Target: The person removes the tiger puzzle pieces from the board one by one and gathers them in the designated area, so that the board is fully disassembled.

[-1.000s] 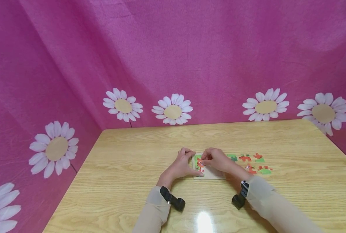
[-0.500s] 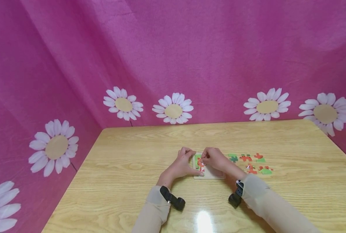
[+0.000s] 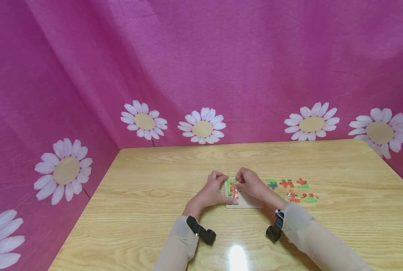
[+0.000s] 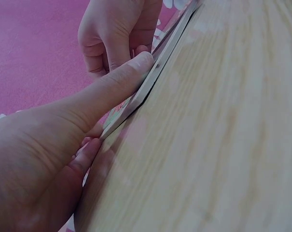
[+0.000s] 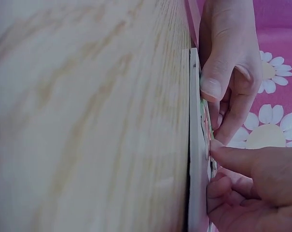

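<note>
A pale puzzle board [image 3: 245, 206] lies on the table, with orange, green and white puzzle pieces [image 3: 232, 195] set along its left side. My left hand [image 3: 211, 192] grips the board's left end, thumb along the near edge and fingers at the far corner. In the left wrist view the thumb lies over the board's rim [image 4: 149, 84]. My right hand [image 3: 251, 183] is over the board, its thumb [image 5: 228, 155] pressing at the fitted pieces. Its thumb and index finger stand apart in the head view, and I see no loose piece between them. The hand covers part of the board.
Several loose puzzle pieces lie right of the board, among them a dark green piece [image 3: 272, 184], an orange piece [image 3: 286, 184] and a green-and-orange piece [image 3: 310, 198]. The wooden table [image 3: 147, 195] meets a pink curtain [image 3: 249, 75] with daisies at its back.
My right hand's index finger has lifted away from its thumb toward the far edge, while the thumb stays at the fitted pieces. The left hand keeps its grip on the board.
</note>
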